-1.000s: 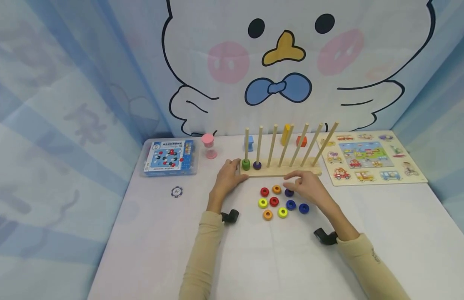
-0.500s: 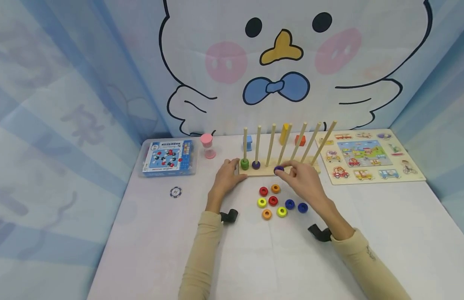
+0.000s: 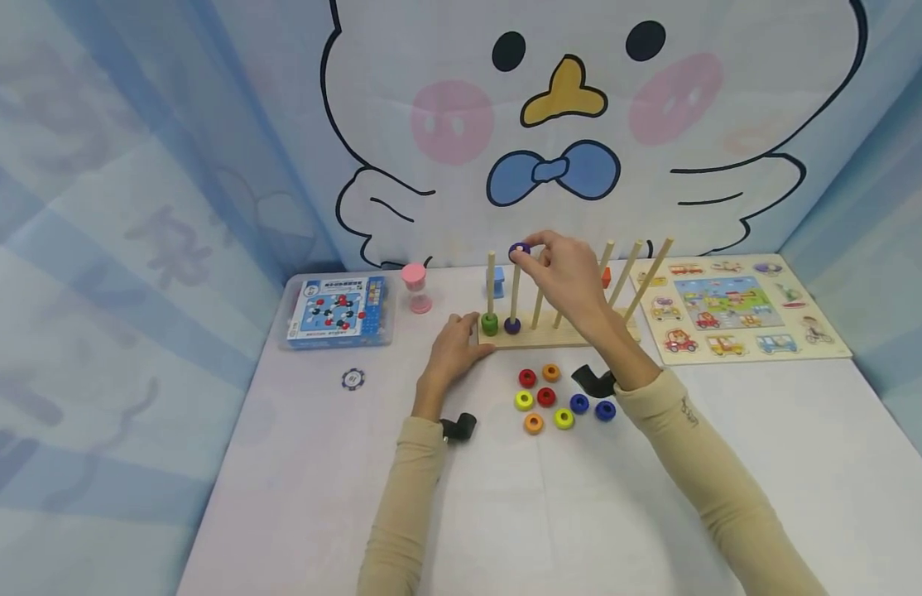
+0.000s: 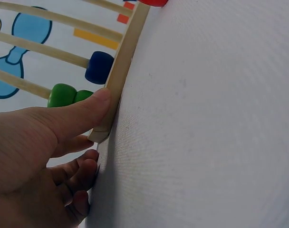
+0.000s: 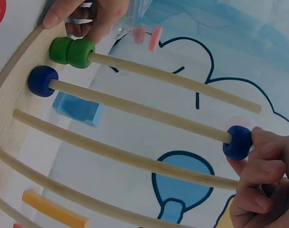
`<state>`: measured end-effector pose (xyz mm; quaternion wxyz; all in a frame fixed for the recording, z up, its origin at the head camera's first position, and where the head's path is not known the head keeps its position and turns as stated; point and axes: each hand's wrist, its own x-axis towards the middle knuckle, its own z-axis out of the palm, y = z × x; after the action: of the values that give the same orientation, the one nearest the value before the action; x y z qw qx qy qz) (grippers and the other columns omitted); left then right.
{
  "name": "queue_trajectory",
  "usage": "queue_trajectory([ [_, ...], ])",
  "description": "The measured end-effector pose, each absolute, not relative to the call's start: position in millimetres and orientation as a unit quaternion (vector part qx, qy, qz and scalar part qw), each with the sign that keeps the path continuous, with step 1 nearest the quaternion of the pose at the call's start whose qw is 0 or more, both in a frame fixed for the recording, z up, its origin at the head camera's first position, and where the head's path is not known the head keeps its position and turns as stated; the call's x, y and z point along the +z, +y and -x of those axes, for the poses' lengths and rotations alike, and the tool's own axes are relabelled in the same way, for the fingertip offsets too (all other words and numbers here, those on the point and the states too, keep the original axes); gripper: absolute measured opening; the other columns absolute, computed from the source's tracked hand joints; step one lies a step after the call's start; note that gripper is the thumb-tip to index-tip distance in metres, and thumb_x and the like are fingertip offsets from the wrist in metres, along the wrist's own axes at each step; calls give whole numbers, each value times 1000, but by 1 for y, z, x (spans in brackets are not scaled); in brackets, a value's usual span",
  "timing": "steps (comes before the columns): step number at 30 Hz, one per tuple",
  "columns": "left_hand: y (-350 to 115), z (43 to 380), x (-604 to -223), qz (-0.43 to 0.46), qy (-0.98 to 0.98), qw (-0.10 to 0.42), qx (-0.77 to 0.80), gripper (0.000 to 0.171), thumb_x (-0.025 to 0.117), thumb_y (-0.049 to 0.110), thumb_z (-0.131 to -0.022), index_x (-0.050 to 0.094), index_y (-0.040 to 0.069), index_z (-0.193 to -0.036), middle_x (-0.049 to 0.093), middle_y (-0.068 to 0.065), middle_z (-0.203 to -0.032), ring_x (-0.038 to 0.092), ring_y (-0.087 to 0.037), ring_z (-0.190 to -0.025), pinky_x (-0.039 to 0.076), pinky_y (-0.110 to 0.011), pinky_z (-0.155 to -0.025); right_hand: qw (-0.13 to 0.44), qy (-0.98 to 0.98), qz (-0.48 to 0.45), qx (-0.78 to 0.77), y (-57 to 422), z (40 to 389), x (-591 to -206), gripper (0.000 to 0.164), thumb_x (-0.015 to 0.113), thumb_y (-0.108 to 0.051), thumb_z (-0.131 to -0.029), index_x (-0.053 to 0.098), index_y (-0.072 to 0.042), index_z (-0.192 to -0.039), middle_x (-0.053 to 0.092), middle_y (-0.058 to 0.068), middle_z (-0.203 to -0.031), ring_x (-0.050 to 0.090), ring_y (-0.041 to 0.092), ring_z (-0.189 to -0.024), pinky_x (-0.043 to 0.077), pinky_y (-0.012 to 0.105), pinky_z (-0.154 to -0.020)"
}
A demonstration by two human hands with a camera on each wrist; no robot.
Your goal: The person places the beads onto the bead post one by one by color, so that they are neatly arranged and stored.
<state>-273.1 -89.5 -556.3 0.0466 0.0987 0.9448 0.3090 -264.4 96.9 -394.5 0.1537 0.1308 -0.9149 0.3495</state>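
My right hand [image 3: 573, 273] pinches a dark blue bead [image 5: 237, 142] at the top of the second peg from the left, the peg's tip at its hole. Another dark blue bead [image 5: 43, 80] sits at the bottom of that peg. Two green beads [image 5: 72, 52] are stacked on the leftmost peg. The wooden peg rack [image 3: 535, 338] has a flat base with several upright pegs. My left hand [image 3: 451, 352] holds the left end of this base, thumb [image 4: 94, 107] on its front edge and fingers around the end.
Loose red, orange, yellow and blue beads [image 3: 546, 397] lie in front of the rack. Behind it are a blue block [image 3: 496, 282] and a red block. A pink sand timer [image 3: 415, 288], boxed set [image 3: 336, 310] and poker chip [image 3: 352, 379] are left; a picture puzzle board [image 3: 744, 351] is right.
My right hand has picked up a dark blue bead from the loose group and lifted it up and leftward to the second peg's top. The left hand has stayed at the rack's end.
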Motion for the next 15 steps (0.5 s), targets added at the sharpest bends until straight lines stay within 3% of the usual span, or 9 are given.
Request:
queue_trajectory([
  [8, -88, 272, -558, -92, 947, 47, 304, 70, 73, 40, -82, 47, 8, -139, 53, -7, -104, 50, -17, -84, 43, -30, -72, 174, -889, -138, 401, 112, 240, -412, 38, 62, -37, -92, 65, -11, -119, 43, 3, -50, 37, 20, -43, 26, 30, -40],
  [10, -88, 273, -558, -88, 948, 48, 303, 70, 73, 40, -82, 47, 9, -139, 53, -7, -105, 50, -17, -84, 43, -30, -72, 120, -893, -126, 416, 126, 226, -429, 33, 63, -36, -92, 67, -12, -115, 42, 3, -50, 35, 18, -42, 25, 29, -39],
  [15, -87, 273, -558, -88, 947, 50, 304, 70, 72, 40, -83, 46, 9, -140, 53, -7, -106, 50, -17, -85, 43, -30, -72, -88, -920, -72, 374, 164, 194, -486, 32, 65, -33, -90, 66, -11, -112, 43, -2, -52, 35, 12, -44, 28, 25, -41],
])
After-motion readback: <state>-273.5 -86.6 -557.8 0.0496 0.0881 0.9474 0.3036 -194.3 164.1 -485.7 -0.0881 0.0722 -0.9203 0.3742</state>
